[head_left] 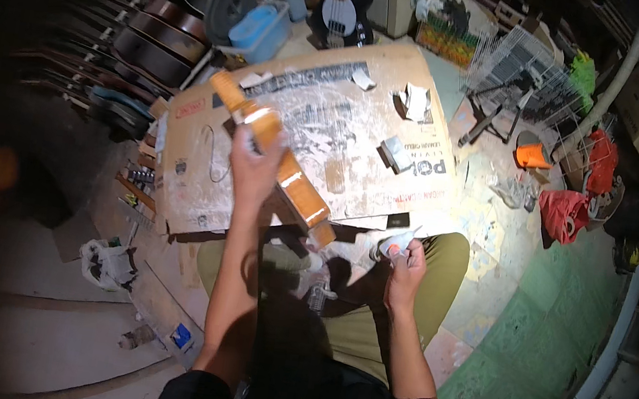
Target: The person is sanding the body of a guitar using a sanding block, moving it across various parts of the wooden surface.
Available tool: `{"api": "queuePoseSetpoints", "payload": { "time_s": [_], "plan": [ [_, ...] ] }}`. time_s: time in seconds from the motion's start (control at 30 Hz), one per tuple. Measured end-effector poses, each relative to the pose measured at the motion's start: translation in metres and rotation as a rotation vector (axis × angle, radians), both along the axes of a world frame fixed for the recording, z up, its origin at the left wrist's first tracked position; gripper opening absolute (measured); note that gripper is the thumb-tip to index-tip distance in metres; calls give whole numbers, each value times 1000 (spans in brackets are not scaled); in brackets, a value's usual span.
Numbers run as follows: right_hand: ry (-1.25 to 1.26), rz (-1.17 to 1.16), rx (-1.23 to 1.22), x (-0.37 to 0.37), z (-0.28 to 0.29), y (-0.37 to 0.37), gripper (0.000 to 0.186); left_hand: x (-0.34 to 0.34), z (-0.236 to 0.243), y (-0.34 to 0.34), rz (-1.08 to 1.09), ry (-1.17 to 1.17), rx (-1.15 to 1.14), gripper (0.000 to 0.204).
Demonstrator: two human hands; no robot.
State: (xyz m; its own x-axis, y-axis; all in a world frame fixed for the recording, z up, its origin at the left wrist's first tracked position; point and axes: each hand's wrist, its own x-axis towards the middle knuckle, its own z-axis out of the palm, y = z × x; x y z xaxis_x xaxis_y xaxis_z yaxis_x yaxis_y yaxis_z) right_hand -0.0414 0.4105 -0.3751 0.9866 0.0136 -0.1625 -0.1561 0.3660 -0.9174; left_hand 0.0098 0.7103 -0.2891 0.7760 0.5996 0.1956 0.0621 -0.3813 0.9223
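My left hand (pixel 254 163) is closed round a long, glossy orange-brown wooden piece (pixel 302 195), which lies slantwise above the near part of a cardboard sheet (pixel 190 203). Its narrow end points to the far left; pale whitish lines cross it in places. Down by my right knee, my right hand (pixel 407 269) grips a small pale squeeze bottle (pixel 396 245) with an orange patch. The bottle's narrow tip points up and away from me. Whitish dust smears the cardboard, and on it rest a grey block (pixel 396 154) and a torn piece of paper (pixel 414 102).
Several guitars (pixel 160 33) stand in a row at the far left. Beyond the cardboard are a blue plastic tub (pixel 263 33) and a dark electric guitar (pixel 340 15). To the right lie a wire rack (pixel 515 64), an orange container (pixel 533 155) and a red bag (pixel 562 215).
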Motion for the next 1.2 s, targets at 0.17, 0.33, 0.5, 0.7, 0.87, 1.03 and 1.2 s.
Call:
{"api": "queuePoseSetpoints", "payload": {
  "time_s": [0.17, 0.33, 0.5, 0.7, 0.87, 1.03, 1.2],
  "plan": [
    [106, 116, 134, -14, 2, -4, 20, -22, -28, 31, 159, -515, -318, 49],
    [52, 131, 52, -26, 0, -23, 18, -44, -107, 42, 488, -488, -742, 55],
    [100, 143, -31, -44, 4, -36, 15, -108, -197, 22, 614, -577, -1057, 59],
    [225, 257, -45, -48, -6, -25, 12, -134, -249, -18, 541, -319, -1419, 83],
    [178, 295, -164, -42, -17, -4, 14, -119, -243, -49, 284, -13, -1572, 117],
    [71, 371, -342, -26, -25, 21, 16, -123, -216, -49, -116, 501, -1475, 92],
    [106, 418, -352, -2, -38, 47, 18, -101, -165, -45, -49, 468, 32, 42]
  ]
}}
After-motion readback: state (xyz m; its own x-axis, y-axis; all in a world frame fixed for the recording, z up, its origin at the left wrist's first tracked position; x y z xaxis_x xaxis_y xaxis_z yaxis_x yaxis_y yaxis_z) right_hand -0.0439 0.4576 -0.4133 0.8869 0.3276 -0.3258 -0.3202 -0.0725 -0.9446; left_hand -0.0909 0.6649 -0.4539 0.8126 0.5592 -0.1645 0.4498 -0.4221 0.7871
